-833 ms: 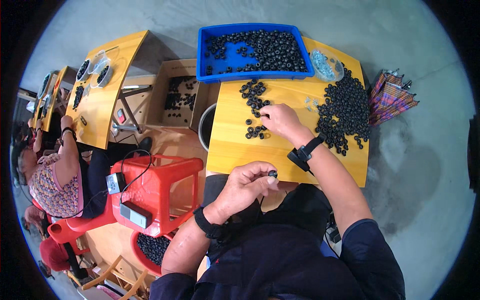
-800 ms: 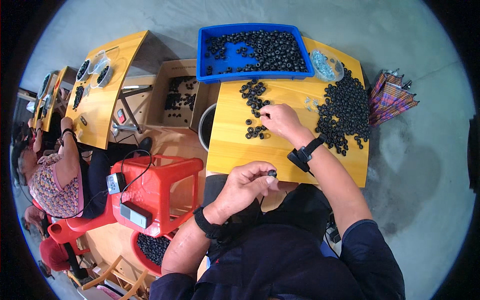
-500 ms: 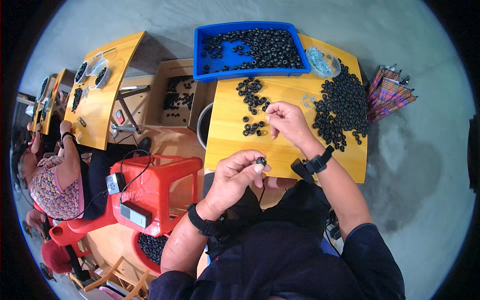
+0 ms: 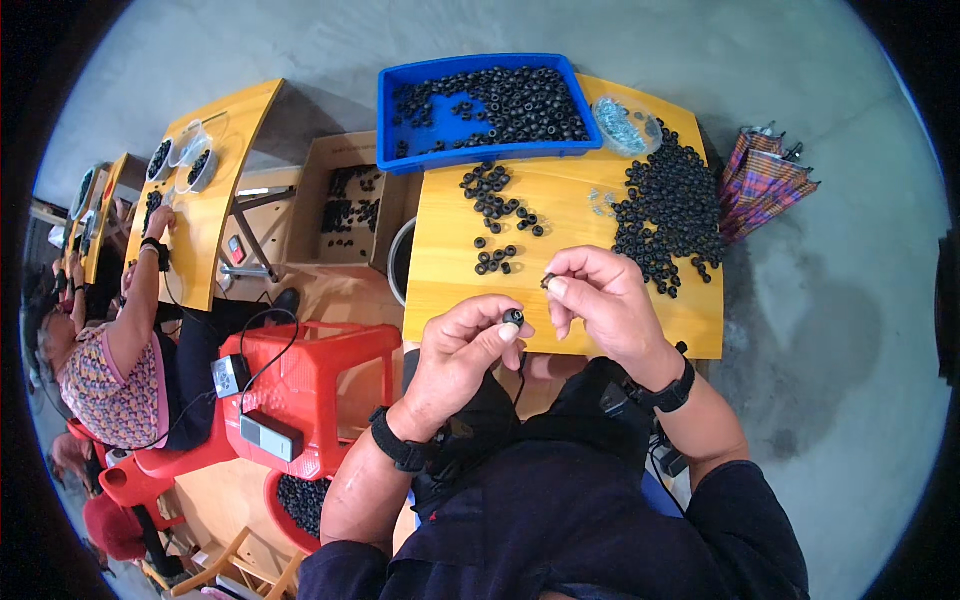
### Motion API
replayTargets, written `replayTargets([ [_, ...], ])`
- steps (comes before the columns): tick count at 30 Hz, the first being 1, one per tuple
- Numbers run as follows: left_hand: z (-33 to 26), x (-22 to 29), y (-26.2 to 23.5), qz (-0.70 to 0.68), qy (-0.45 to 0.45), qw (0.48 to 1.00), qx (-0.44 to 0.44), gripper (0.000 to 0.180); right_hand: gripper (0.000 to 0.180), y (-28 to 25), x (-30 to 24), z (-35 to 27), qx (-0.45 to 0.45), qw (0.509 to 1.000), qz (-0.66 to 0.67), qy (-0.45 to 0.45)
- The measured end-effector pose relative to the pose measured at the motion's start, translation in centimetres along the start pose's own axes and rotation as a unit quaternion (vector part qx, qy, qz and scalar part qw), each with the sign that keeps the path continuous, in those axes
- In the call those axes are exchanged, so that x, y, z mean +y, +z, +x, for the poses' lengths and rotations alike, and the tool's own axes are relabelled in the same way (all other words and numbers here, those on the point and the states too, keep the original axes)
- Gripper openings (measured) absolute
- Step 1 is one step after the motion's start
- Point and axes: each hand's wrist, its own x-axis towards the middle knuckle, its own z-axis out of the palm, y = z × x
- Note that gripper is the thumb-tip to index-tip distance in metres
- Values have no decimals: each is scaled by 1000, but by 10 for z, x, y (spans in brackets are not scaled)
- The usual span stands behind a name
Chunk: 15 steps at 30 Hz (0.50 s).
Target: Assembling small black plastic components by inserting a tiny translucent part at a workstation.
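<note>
Small black ring [image 4: 513,318], pinched between thumb and forefinger of the left hand [image 4: 462,355], just over the near edge of the tabletop [image 4: 570,215]; likely light, rubbery, best gripped by its rim. The right hand [image 4: 600,300] pinches a second small piece [image 4: 547,281]. Beyond lie loose rings [image 4: 495,195], a blue tray [image 4: 400,120] and a ring heap [image 4: 670,210].
</note>
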Motion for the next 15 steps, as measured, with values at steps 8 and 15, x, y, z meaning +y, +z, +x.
replayTargets([
  [8,0,5,6,15,21,1000,-14,17,13,15,-6,-16,-28,998,-60,-21],
  [15,-1,4,6,33,19,999,-19,16,13,17,-8,-20,-25,994,-103,-31],
])
